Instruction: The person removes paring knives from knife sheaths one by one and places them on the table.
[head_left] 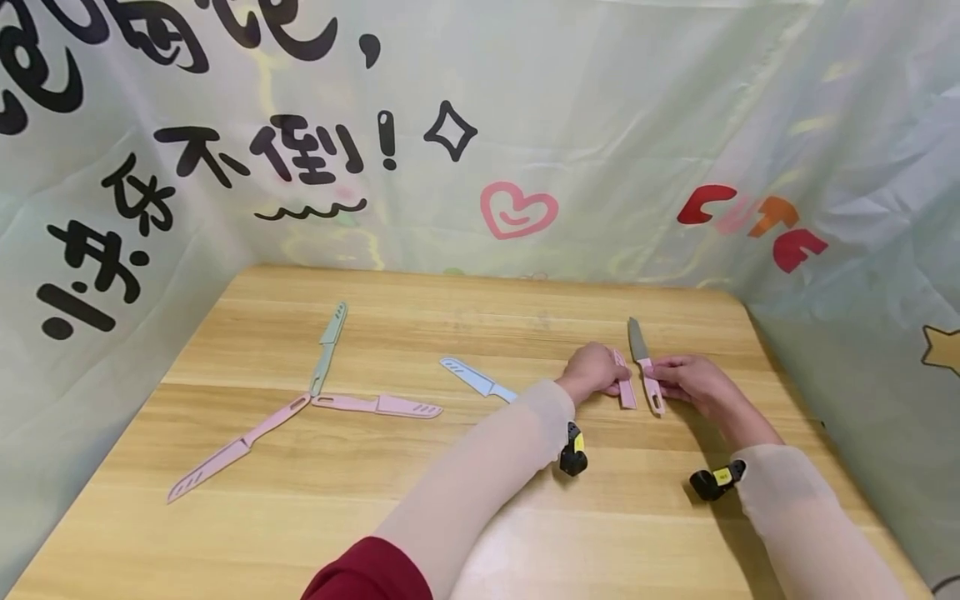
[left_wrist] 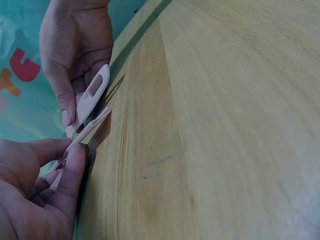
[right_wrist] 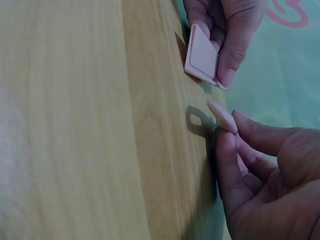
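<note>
My right hand (head_left: 697, 382) pinches the pink handle of a small knife (head_left: 652, 387), whose bare grey blade points away toward the back wall. Just left of it, my left hand (head_left: 596, 371) pinches a pink blade sheath (head_left: 627, 390) between thumb and fingers. In the left wrist view the knife's slotted handle end (left_wrist: 92, 92) and the sheath stand side by side, close together. The right wrist view shows the flat sheath (right_wrist: 202, 57) with its wide end toward the camera, and the handle seen edge-on between my right thumb and finger.
A blue sheathed knife (head_left: 476, 379) lies left of my left forearm, its handle partly hidden by the sleeve. Farther left, a green sheathed knife (head_left: 330, 346) and two pink ones (head_left: 378, 405) (head_left: 240, 447) lie with handle ends together. A printed cloth (head_left: 600, 125) hangs behind the wooden table (head_left: 300, 542).
</note>
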